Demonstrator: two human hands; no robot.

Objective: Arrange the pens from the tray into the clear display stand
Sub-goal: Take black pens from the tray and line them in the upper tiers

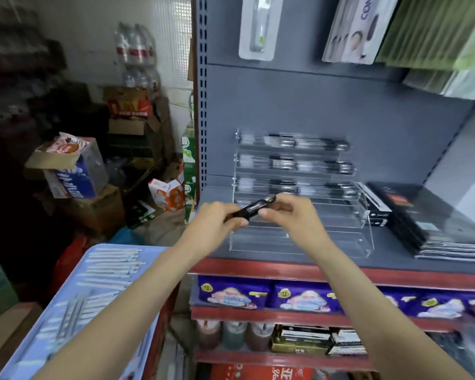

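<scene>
Just two bare forearms coming in from the bottom of the shot, no sleeves showing anywhere in frame. Left hand (217,223) and right hand (291,218) are both bare too: no gloves, no rings, no watch or wristband that I can make out. Short, plain nails.

Between my fingertips (266,212) I see a glossy black plastic pen (254,206). Just beyond them, the display stand (327,237) looks like clear, smooth acrylic on a matt grey metal shelf (285,256).
</scene>
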